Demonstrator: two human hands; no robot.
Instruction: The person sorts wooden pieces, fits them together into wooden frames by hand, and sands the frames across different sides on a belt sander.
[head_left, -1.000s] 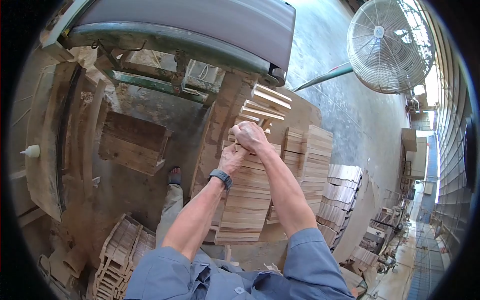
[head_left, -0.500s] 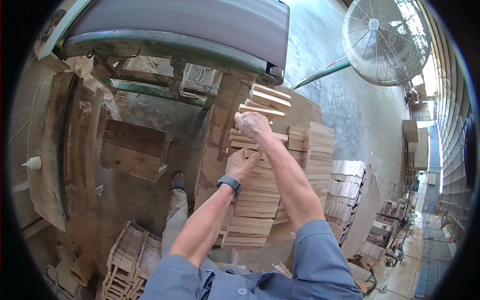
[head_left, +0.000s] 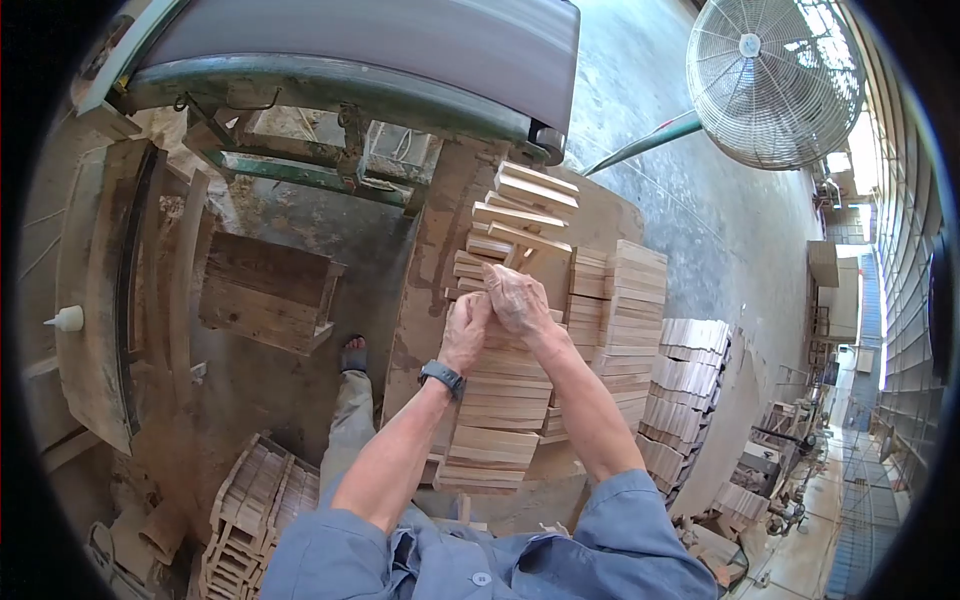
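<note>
My left hand [head_left: 465, 328], with a dark watch on its wrist, is closed over a row of pale wooden strips [head_left: 495, 400] on a board. Beside it and touching it is my right hand [head_left: 520, 303], its fingers curled down. Whatever the two hands grip is hidden behind the fingers. Just beyond them, one loose wooden strip [head_left: 530, 241] lies askew across other pieces. Farther up the board, more strips [head_left: 537, 187] lie in a loose stack. To the right of my forearm stands a second row of strips [head_left: 632, 300].
A wide belt machine [head_left: 360, 50] spans the far side. A large fan [head_left: 750, 95] stands at the upper right. Left of the board are a wooden box [head_left: 265, 295] and a bench with a white bottle [head_left: 67, 319]. Stacked wood pieces [head_left: 255, 500] lie at lower left.
My right hand has come back toward me from the farther strips and now meets my left hand. My left hand has shifted slightly left. A strip beyond them now lies askew.
</note>
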